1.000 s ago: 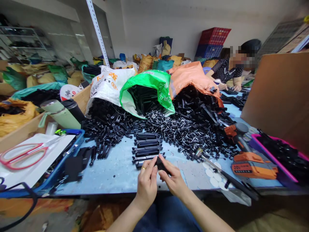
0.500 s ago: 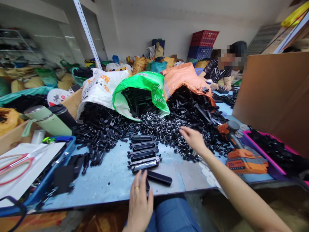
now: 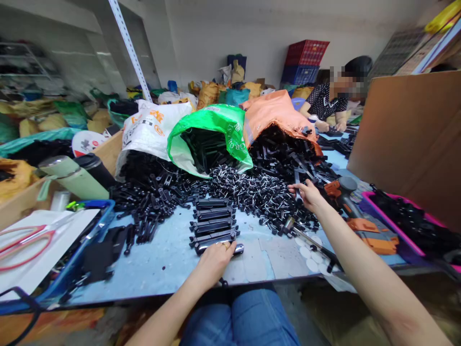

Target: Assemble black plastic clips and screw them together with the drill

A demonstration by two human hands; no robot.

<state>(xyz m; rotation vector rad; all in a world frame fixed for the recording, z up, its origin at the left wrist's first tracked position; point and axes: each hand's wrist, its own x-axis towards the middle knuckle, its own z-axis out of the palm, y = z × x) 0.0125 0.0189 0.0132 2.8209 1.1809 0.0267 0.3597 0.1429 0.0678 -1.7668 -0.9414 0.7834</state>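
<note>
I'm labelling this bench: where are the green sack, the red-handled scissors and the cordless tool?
Green sack (image 3: 212, 115), head view: its upper side.
Red-handled scissors (image 3: 49, 234), head view: the handle.
Cordless tool (image 3: 378, 245), head view: its orange base.

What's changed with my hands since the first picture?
They no longer meet around a black part. The left hand now covers the row's nearest black piece; the right hand has reached forward and right, to the black heap. The sacks stayed put.
</note>
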